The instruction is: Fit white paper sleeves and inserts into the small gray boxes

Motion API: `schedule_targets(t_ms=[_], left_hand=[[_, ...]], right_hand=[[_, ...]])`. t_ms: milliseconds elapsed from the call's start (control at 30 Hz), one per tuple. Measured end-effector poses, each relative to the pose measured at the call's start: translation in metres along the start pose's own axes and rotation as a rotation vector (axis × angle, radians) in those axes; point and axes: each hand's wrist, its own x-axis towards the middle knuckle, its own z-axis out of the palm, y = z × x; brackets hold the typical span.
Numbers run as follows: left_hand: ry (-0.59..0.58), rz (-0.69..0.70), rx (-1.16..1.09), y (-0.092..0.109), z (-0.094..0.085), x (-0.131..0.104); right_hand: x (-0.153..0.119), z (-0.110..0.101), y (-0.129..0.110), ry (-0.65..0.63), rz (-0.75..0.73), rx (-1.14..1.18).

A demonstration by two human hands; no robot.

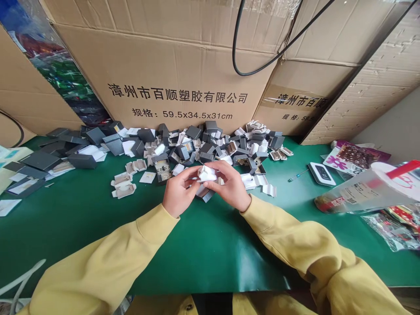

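Note:
Both my hands meet at the middle of the green table, closed on a small crumpled white paper piece (207,173). My left hand (181,190) grips its left side, and my right hand (229,186) pinches it from the right. Just below the fingers a dark grey small box (206,195) is partly hidden by my hands. Left of my left hand lies an open black box (162,169) with a patterned inside. Folded pulp-like inserts (124,183) and a small white card (147,177) rest further left.
A heap of dark boxes (206,148) and white inserts runs along the back, before large cardboard cartons (157,61). On the right are a drink cup (361,190), a small white digital device (321,174) and snack packets (361,155). A black cable (241,72) hangs above.

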Motion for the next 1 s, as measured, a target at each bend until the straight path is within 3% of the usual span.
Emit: schedule_targets(t_ms=[200,467,633,733,867,1000], left_hand=[[-0.142,0.023,-0.068,0.002,0.000,-0.007],[-0.008,-0.012,-0.043,-0.005,0.001,-0.001],[-0.018,-0.048,-0.030,-0.012,0.001,0.000],[-0.010,-0.068,-0.056,-0.012,0.001,0.000],[-0.058,-0.139,-0.236,-0.007,0.002,0.001],[-0.095,-0.248,-0.430,-0.001,0.002,0.004]], right_hand=[[0.000,-0.004,-0.002,0.063,-0.105,-0.183],[-0.002,-0.001,-0.002,-0.033,-0.287,-0.321],[-0.003,-0.001,0.002,-0.010,-0.330,-0.448],[-0.003,-0.003,0.004,-0.069,-0.352,-0.506],[0.000,-0.006,0.003,-0.084,-0.279,-0.449],[0.006,-0.009,0.001,-0.049,-0.018,-0.129]])
